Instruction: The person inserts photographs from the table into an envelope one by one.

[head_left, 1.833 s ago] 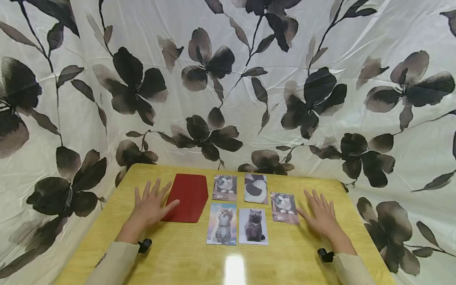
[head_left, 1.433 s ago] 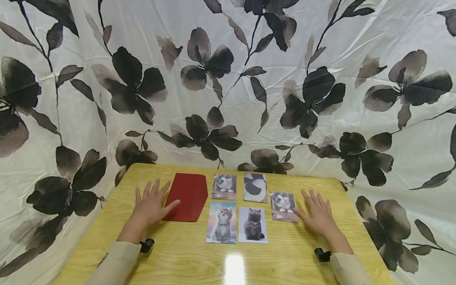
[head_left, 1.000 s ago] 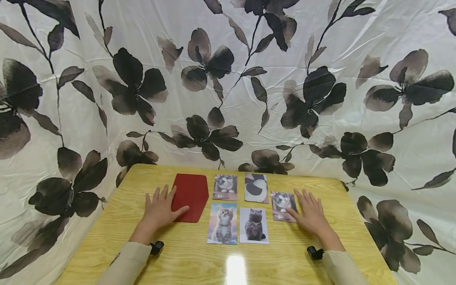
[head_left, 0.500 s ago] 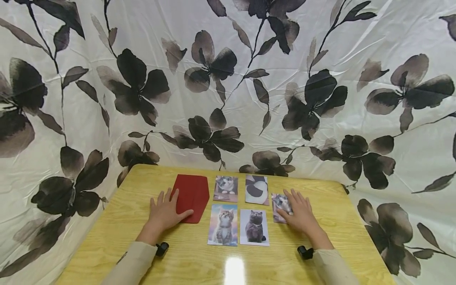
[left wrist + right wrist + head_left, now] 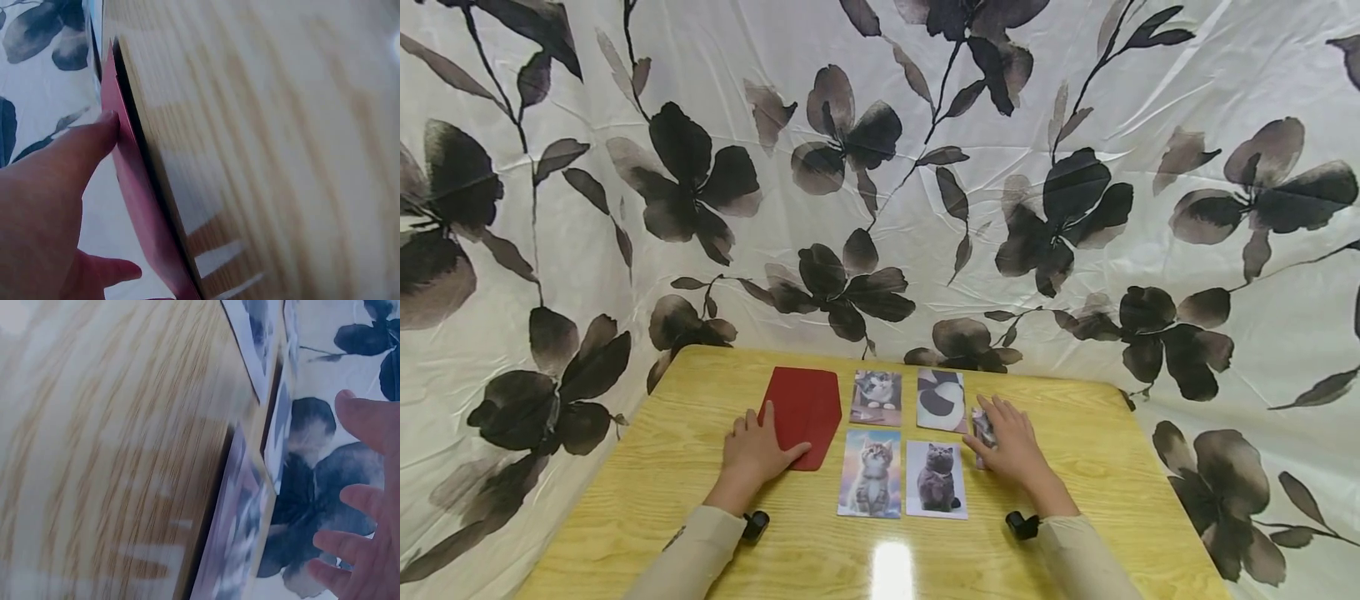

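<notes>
My left hand (image 5: 754,452) is at the left side of a red envelope (image 5: 808,408) with a tapered flap. Its index finger lies over the envelope's left edge, the thumb over the lower edge. In the left wrist view the thumb tip overlaps the red surface (image 5: 134,181). Spread fingers of my right hand (image 5: 1017,446) are over the rightmost cat photo card (image 5: 981,427) and cover most of it. In the right wrist view that card (image 5: 234,519) lies on the wood, with the fingers (image 5: 344,547) above it.
Between the hands lie a white-and-grey cat card (image 5: 876,397), a black-and-white patterned card (image 5: 941,400), a kitten card (image 5: 869,473) and a grey cat card (image 5: 937,479). They rest on a yellow wooden table (image 5: 820,567). A floral curtain (image 5: 940,250) hangs behind.
Both hands have moved inward. The left has come further to the right along the red envelope; the right has slid leftward over the rightmost cat card, hiding more of it. The cards stay put.
</notes>
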A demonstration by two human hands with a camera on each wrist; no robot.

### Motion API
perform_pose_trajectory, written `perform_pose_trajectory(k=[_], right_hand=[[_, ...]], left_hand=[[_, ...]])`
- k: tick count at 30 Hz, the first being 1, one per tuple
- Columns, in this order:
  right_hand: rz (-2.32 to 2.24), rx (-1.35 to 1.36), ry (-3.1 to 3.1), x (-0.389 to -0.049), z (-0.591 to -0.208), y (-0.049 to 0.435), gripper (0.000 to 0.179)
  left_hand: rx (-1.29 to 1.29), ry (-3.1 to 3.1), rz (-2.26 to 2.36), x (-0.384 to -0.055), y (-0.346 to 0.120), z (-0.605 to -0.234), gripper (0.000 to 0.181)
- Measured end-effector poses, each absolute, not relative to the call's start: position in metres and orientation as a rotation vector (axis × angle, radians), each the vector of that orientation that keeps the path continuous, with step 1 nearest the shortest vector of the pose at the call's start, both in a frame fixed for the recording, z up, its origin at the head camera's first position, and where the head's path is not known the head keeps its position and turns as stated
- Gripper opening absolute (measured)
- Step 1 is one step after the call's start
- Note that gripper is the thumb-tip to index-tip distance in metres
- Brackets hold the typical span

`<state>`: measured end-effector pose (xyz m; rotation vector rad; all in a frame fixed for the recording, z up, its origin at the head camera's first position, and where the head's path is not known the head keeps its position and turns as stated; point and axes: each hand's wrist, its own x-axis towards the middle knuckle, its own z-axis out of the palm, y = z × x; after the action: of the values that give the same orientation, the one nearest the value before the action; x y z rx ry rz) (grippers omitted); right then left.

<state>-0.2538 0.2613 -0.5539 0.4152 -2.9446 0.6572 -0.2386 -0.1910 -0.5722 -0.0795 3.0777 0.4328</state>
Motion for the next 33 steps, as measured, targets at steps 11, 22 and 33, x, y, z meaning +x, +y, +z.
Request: perform_pose_trajectory(k=[11,22,33], right_hand=[[0.657,0.412,-2.961,-0.259,-0.559,0.248,0.077],[0.619,0.416,-2.962,-0.264,-0.559,0.239,0.074],[0.610,0.366,-2.983,-0.269,-0.558,0.232,0.069]], left_hand=[[-0.188,3.109,0.408,-0.235,-0.185,-0.565,0.117],[-0.287,3.086,0.490,-0.240,-0.190,-0.564,0.118],[-0.326,3.058,0.620,-0.238,-0.188,-0.558,0.113]])
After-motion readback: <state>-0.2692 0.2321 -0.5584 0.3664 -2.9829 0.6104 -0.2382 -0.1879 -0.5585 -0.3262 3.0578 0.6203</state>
